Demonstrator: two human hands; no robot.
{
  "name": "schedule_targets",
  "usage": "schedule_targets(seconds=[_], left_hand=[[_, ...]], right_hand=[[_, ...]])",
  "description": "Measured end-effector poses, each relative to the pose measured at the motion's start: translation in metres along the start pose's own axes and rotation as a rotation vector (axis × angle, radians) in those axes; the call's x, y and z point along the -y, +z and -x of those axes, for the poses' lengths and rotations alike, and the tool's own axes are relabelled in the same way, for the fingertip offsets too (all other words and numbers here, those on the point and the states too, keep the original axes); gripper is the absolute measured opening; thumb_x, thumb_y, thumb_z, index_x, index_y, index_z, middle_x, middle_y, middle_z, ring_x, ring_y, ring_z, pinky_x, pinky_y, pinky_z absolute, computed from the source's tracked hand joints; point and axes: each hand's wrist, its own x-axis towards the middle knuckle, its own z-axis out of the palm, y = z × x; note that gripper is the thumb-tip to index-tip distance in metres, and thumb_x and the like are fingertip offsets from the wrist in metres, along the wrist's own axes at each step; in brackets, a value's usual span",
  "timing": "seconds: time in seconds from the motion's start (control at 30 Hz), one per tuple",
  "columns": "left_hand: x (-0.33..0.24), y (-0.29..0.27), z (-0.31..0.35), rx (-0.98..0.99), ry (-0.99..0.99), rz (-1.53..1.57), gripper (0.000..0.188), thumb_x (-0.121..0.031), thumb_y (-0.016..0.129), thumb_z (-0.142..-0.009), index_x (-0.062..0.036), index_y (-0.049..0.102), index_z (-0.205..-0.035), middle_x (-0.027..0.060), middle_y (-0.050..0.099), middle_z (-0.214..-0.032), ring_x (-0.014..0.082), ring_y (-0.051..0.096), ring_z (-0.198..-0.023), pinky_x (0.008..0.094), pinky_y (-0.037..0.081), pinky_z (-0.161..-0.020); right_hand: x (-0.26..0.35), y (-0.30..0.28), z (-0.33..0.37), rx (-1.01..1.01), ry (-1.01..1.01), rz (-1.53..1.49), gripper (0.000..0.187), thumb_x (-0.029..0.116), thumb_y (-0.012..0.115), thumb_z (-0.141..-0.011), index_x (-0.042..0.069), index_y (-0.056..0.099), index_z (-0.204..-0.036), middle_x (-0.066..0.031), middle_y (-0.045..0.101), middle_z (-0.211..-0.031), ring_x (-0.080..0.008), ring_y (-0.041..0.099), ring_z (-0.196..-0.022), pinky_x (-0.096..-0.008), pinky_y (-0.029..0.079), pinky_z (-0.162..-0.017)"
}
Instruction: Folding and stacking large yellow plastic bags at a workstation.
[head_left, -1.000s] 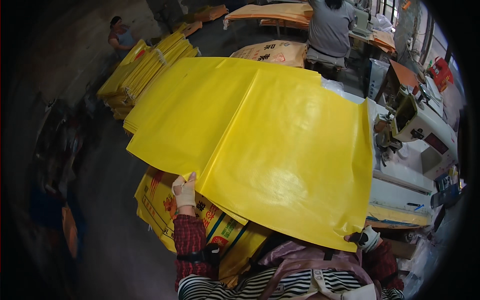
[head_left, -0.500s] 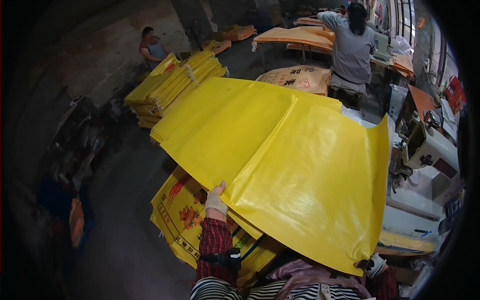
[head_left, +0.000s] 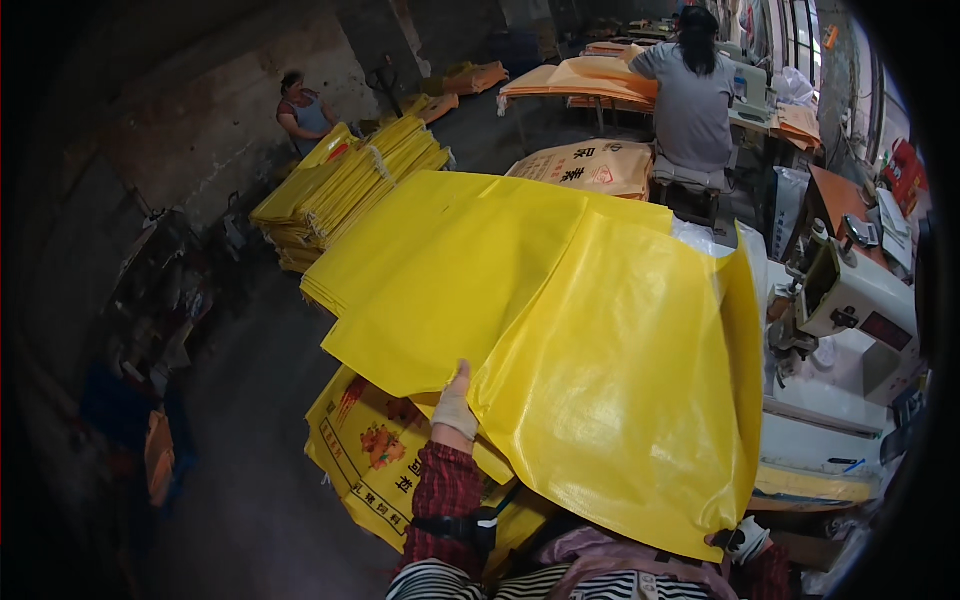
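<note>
A large plain yellow woven plastic sack [head_left: 620, 380] spreads in front of me with a crease across it. My left hand [head_left: 455, 408], in a pale fingerless glove, pinches its near edge, thumb on top and fingers hidden underneath. At the near right corner, my right hand [head_left: 742, 541], in a white glove with dark fingertips, is closed on the sack's edge. Under the far left part lie more plain yellow sacks [head_left: 322, 290], their edges showing as layers. Below my left forearm is a printed yellow sack [head_left: 355, 455] with red and black markings.
A white sewing machine [head_left: 855, 305] stands on a worktable [head_left: 830, 385] at the right. Beyond the sacks are a tall yellow stack [head_left: 350, 190] and a tan printed sack [head_left: 590, 168]. One person [head_left: 695, 110] sits at the back right, another [head_left: 303, 112] is at the back left.
The sack's right side has folded inward and its surface bulges more. My left hand has shifted slightly right, still on the edge; my right hand keeps its corner. The view has shifted a little.
</note>
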Motion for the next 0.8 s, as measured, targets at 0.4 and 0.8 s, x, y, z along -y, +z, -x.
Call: schedule_targets(seconds=[0.4,0.8], left_hand=[[0.016,-0.037,-0.064,-0.01,0.42,-0.581,0.031,-0.02,0.057,-0.091,0.0,0.056,-0.114,0.0134,0.063,-0.1,0.0255,0.064,-0.083,0.0366,0.056,-0.07],[0.041,0.048,-0.05,-0.128,-0.025,0.162,0.033,-0.009,0.047,-0.084,0.0028,0.05,-0.114,0.0206,0.056,-0.111,0.0372,0.06,-0.093,0.051,0.052,-0.079]], right_hand=[[-0.002,-0.005,-0.002,0.019,-0.008,-0.047,0.057,0.024,0.077,-0.071,0.004,0.053,-0.12,-0.0115,0.06,-0.11,-0.0266,0.055,-0.104,-0.035,0.046,-0.088],[-0.006,-0.009,0.0,0.014,0.007,-0.079,0.058,0.026,0.077,-0.071,0.004,0.053,-0.12,-0.012,0.06,-0.11,-0.027,0.055,-0.104,-0.0352,0.045,-0.088]])
